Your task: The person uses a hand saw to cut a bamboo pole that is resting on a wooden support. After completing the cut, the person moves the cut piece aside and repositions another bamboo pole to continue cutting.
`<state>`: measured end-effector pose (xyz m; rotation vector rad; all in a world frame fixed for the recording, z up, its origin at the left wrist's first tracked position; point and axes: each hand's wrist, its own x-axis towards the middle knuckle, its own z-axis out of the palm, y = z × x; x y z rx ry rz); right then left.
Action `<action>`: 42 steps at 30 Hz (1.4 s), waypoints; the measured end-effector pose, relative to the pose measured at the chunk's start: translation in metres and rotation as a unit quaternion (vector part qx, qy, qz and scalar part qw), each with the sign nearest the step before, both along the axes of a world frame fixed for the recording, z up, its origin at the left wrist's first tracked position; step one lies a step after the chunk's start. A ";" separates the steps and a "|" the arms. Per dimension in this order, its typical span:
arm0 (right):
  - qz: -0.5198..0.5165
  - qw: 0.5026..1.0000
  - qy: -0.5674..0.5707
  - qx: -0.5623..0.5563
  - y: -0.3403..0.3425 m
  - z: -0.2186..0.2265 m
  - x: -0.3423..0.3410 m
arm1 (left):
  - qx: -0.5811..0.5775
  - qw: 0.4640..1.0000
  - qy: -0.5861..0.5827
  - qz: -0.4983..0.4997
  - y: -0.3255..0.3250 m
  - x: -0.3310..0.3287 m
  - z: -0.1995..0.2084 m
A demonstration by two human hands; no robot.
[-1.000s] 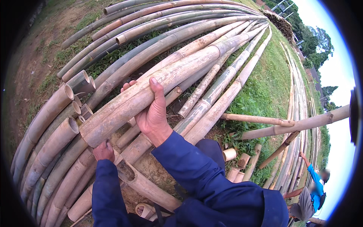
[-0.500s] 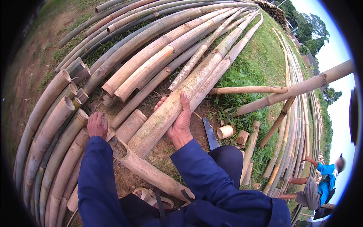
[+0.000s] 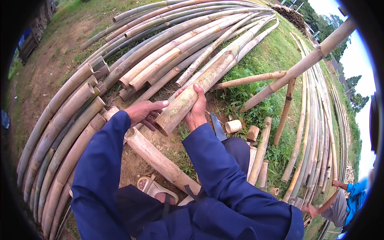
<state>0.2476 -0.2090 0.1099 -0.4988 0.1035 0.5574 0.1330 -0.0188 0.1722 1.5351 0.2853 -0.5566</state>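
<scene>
My right hand [image 3: 196,107] is wrapped around a long bamboo pole [image 3: 212,76], a short way behind its cut end, holding that end up off the ground. Beside the hollow end is my left hand [image 3: 145,113], thumb stretched out and fingers spread, close to the rim; whether the fingers touch it I cannot tell. Below the raised end lies a thick bamboo length [image 3: 162,162], slanting toward my lap. A flat bluish blade [image 3: 217,127] shows past my right sleeve, its handle hidden.
Bamboo poles [image 3: 60,124] lie bunched at the left, others [image 3: 168,36] fan away ahead. Short bamboo offcuts [image 3: 233,126] sit right of the blade. A slanted bamboo support [image 3: 296,68] crosses the right side. At the far right another person [image 3: 346,202] grips a pole.
The held pole's cut end has risen and swung away from the thick length below. My left hand has come from the left-hand poles to that end. My view has shifted slightly.
</scene>
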 end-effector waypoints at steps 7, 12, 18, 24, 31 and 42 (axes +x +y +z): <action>0.064 0.997 0.032 -0.015 0.031 0.002 -0.128 | 0.134 0.989 0.052 0.026 0.025 -0.072 0.055; 0.160 0.986 0.042 -0.015 0.079 -0.011 -0.281 | 0.272 0.958 0.086 -0.023 0.045 -0.110 0.058; 0.350 0.931 0.095 -0.043 0.108 -0.059 -0.440 | 0.314 0.934 0.166 -0.027 0.044 -0.160 0.026; 0.413 0.903 0.101 -0.065 0.125 -0.094 -0.410 | 0.454 0.887 0.081 -0.033 0.036 -0.177 -0.023; 0.452 0.885 0.050 -0.095 0.124 -0.116 -0.383 | 0.534 0.845 0.011 -0.013 0.015 -0.168 -0.058; 0.324 0.549 -0.638 -0.432 -0.046 0.029 -0.218 | 0.477 0.877 0.014 0.055 0.032 -0.153 -0.081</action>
